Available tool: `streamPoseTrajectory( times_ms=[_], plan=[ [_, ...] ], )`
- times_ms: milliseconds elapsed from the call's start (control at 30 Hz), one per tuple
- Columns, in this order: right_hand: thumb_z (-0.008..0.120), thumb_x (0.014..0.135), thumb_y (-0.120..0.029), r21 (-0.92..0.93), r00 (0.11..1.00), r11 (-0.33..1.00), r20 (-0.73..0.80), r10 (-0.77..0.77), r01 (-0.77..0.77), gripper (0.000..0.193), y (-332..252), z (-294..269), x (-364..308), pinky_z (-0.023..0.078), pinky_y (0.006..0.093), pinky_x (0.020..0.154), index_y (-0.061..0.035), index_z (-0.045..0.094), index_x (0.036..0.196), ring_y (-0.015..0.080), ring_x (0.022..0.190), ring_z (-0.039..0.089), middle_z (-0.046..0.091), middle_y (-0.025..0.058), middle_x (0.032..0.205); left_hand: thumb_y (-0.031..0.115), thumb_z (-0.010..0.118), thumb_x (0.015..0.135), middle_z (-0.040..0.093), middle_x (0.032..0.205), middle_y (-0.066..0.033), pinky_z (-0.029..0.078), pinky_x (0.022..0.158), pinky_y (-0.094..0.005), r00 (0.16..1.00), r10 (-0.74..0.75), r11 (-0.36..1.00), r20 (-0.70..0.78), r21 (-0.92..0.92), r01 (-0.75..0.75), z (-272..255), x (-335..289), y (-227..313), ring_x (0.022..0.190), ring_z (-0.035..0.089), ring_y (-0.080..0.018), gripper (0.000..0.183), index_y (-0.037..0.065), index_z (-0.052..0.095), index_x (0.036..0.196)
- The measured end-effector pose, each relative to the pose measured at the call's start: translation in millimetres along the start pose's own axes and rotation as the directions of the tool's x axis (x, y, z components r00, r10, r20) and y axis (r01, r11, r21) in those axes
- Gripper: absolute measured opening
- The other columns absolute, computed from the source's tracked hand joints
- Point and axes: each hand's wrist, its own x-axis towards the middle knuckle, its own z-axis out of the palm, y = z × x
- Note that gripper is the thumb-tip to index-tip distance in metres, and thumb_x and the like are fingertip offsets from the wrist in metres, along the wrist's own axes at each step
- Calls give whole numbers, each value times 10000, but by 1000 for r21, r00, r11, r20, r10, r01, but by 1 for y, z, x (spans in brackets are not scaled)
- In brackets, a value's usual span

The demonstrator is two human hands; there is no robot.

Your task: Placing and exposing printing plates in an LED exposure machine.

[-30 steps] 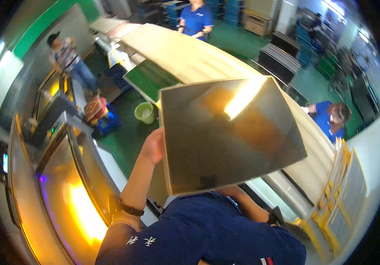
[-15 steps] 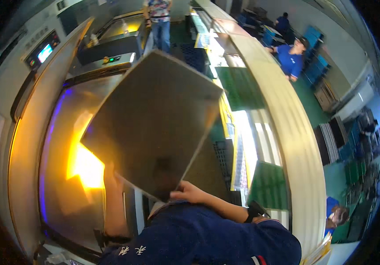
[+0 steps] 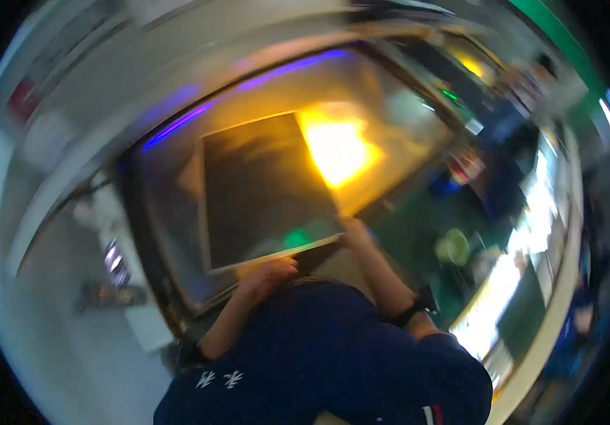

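Observation:
A dark, flat rectangular panel (image 3: 266, 188) with a thin pale edge is held out in front of me, over a framed glass-like bed (image 3: 411, 145). My left hand (image 3: 271, 275) is closed on its near edge, left of the middle. At the panel's near right corner, my right hand (image 3: 353, 232) is closed on the edge. Motion blur softens the fingers of both hands. Bright yellow light glows on the bed beside the panel's right side. Whether the panel touches the bed, I cannot tell.
Violet light strips (image 3: 177, 127) run along the bed's far side, below a raised pale lid (image 3: 241, 67). Another person (image 3: 528, 88) stands at the far right. A long bench with bright lights (image 3: 496, 301) runs along the right.
My view has turned left toward the lit bed. The panel, tilted up before me earlier, now lies flatter over the bed, with both hands still on it.

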Motion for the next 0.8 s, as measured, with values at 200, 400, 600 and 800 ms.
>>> streamPoseTrajectory(
  times_ms=[200,400,600,800],
  plan=[
    [708,910,-350,-612,963,759,258,-70,220,797,-3,-18,117,537,415,905,37,314,1486,332,1235,554,511,251,1378,629,449,951,348,1582,-84,209,1119,-701,911,390,359,-131,933,-19,-30,43,9,1444,283,-436,674,252,405,1509],
    [774,847,-228,-689,-257,-465,390,-884,556,803,-259,43,-3,262,513,1176,13,336,1475,379,1413,343,342,242,1526,697,437,911,221,1637,-11,68,1015,-848,773,497,156,-394,917,367,-78,72,-41,1474,121,-499,691,331,425,1497],
    [789,800,-225,-720,-99,-425,449,-888,549,487,-427,45,-88,418,448,1016,-60,619,1226,329,1143,582,630,157,1222,691,470,901,250,1629,-19,-21,1038,-827,740,574,101,-351,927,362,-71,95,-44,1489,93,-477,699,327,426,1496],
    [741,772,-96,-665,-123,-596,615,-779,450,370,-340,-18,-76,455,434,907,-35,613,1114,324,990,580,633,127,1059,683,444,916,268,1613,-44,67,1056,-812,702,600,110,-384,909,403,-64,76,-45,1479,167,-429,718,301,382,1520]
  ],
)
